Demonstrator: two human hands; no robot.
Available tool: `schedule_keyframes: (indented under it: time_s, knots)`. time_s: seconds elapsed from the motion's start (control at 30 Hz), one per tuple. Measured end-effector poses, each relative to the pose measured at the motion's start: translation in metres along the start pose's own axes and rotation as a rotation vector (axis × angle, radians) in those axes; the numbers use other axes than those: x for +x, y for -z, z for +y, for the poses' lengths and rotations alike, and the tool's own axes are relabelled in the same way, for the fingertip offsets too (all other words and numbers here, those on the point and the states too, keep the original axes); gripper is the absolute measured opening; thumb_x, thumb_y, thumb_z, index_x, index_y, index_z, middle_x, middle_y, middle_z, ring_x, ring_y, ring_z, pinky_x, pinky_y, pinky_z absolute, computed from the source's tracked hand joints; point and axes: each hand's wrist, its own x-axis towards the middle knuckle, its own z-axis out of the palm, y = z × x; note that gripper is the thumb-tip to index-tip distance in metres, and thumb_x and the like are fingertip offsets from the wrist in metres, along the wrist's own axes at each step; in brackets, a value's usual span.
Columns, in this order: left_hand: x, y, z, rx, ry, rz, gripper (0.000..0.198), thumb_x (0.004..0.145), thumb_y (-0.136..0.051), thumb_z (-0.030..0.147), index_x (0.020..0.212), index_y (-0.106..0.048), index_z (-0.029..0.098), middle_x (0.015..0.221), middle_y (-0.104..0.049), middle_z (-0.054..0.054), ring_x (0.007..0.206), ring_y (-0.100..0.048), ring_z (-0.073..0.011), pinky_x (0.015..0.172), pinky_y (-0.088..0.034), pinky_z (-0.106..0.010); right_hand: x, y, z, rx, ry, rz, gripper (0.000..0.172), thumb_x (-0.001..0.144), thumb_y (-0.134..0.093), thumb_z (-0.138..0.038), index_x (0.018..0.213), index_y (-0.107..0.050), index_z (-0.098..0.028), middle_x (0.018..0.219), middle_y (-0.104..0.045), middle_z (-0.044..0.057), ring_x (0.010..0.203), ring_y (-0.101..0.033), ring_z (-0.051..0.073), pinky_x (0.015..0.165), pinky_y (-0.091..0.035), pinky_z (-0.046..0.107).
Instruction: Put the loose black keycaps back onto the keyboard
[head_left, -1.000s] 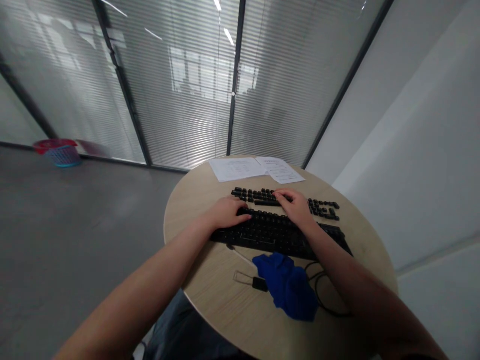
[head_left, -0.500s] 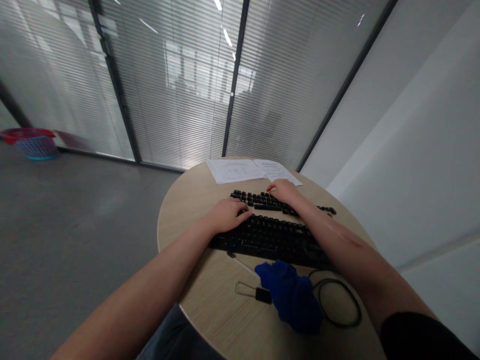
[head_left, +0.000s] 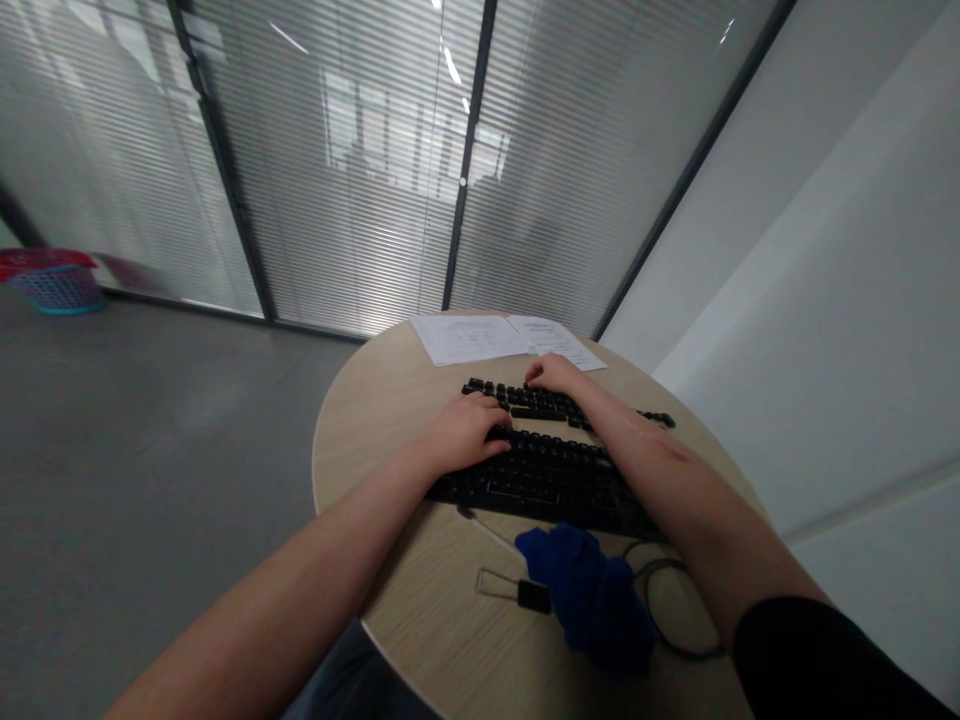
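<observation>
A black keyboard [head_left: 540, 485] lies across the round table. Its surface looks dark and low, and fine detail on it is too small to tell. Behind it, black keycaps [head_left: 540, 400] are laid out in rows, with a long bar-shaped one among them. My left hand [head_left: 469, 432] rests at the keyboard's upper left corner, thumb and fingers apart, the fingertips close to the nearest keycaps. Over the rows, my right hand [head_left: 555, 374] has its fingers bent together at the keycaps; whatever is between them is hidden. My right forearm covers part of the rows and the keyboard's right end.
Crumpled blue cloth [head_left: 592, 595] lies in front of the keyboard, beside a keycap puller-like tool with wire loops [head_left: 514, 590] and a looped black cable [head_left: 686, 655]. Printed sheets [head_left: 472, 340] lie at the table's far edge. A basket [head_left: 56, 288] stands on the floor at left.
My right hand has shifted slightly left along the keycap rows, its fingers more bent. My left hand has slid a little right along the keyboard's upper edge. The view has tilted slightly.
</observation>
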Motion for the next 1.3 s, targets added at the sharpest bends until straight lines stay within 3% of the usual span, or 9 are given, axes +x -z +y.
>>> schedule_keyframes:
  time_s: [0.17, 0.37, 0.53, 0.67, 0.77, 1.0, 1.3]
  knots:
    - [-0.001, 0.001, -0.001, -0.046, 0.024, -0.004, 0.021, 0.091, -0.065, 0.037, 0.102, -0.074, 0.022, 0.101, -0.071, -0.007, 0.098, -0.063, -0.0251, 0.089, -0.047, -0.037, -0.001, -0.005, -0.005, 0.020, 0.015, 0.047, 0.015, 0.083, -0.074, -0.020, 0.096, -0.082, -0.021, 0.093, -0.081, 0.004, 0.087, -0.073, 0.017, 0.079, -0.051, 0.023]
    - [-0.003, 0.002, -0.010, -0.156, 0.108, 0.035, 0.018, 0.090, -0.062, 0.034, 0.098, -0.074, 0.023, 0.100, -0.071, -0.007, 0.100, -0.064, -0.0248, 0.091, -0.050, -0.037, -0.016, 0.001, -0.018, 0.059, 0.021, 0.182, 0.022, 0.088, -0.070, -0.025, 0.108, -0.079, -0.020, 0.104, -0.080, 0.007, 0.096, -0.072, 0.020, 0.087, -0.052, 0.029]
    - [-0.003, 0.003, -0.020, -0.233, 0.175, 0.068, 0.016, 0.088, -0.061, 0.028, 0.095, -0.074, 0.022, 0.099, -0.074, -0.007, 0.096, -0.067, -0.0229, 0.089, -0.050, -0.036, -0.082, 0.009, -0.025, 0.253, 0.177, 0.389, 0.016, 0.087, -0.070, -0.026, 0.098, -0.080, -0.023, 0.096, -0.080, 0.005, 0.093, -0.073, 0.022, 0.090, -0.053, 0.035]
    - [-0.001, 0.002, -0.022, -0.279, 0.201, 0.088, 0.014, 0.085, -0.062, 0.025, 0.091, -0.074, 0.022, 0.097, -0.075, -0.005, 0.093, -0.068, -0.0217, 0.086, -0.050, -0.035, -0.148, -0.001, -0.035, 0.338, 0.311, 0.417, 0.011, 0.088, -0.071, -0.025, 0.094, -0.080, -0.025, 0.095, -0.079, 0.004, 0.092, -0.072, 0.022, 0.088, -0.054, 0.036]
    - [-0.001, 0.003, -0.020, -0.301, 0.225, 0.099, 0.015, 0.084, -0.062, 0.025, 0.090, -0.075, 0.021, 0.094, -0.076, -0.004, 0.089, -0.068, -0.0207, 0.084, -0.051, -0.034, -0.173, -0.013, -0.045, 0.307, 0.445, 0.435, 0.010, 0.088, -0.071, -0.021, 0.092, -0.079, -0.025, 0.091, -0.078, 0.004, 0.089, -0.070, 0.022, 0.085, -0.053, 0.036]
    - [-0.003, 0.005, -0.022, -0.326, 0.286, 0.125, 0.021, 0.085, -0.058, 0.028, 0.093, -0.075, 0.021, 0.096, -0.076, -0.004, 0.084, -0.068, -0.0196, 0.078, -0.052, -0.031, -0.173, -0.036, -0.063, 0.288, 0.546, 0.468, 0.010, 0.086, -0.073, -0.016, 0.089, -0.078, -0.025, 0.090, -0.080, 0.003, 0.085, -0.069, 0.022, 0.082, -0.052, 0.038]
    - [-0.004, 0.004, -0.026, -0.323, 0.343, 0.100, 0.023, 0.086, -0.058, 0.033, 0.095, -0.076, 0.021, 0.097, -0.076, -0.003, 0.080, -0.066, -0.0188, 0.077, -0.052, -0.031, -0.174, -0.051, -0.064, 0.334, 0.572, 0.512, 0.009, 0.089, -0.071, -0.019, 0.091, -0.078, -0.024, 0.093, -0.080, 0.005, 0.088, -0.071, 0.023, 0.085, -0.053, 0.040]
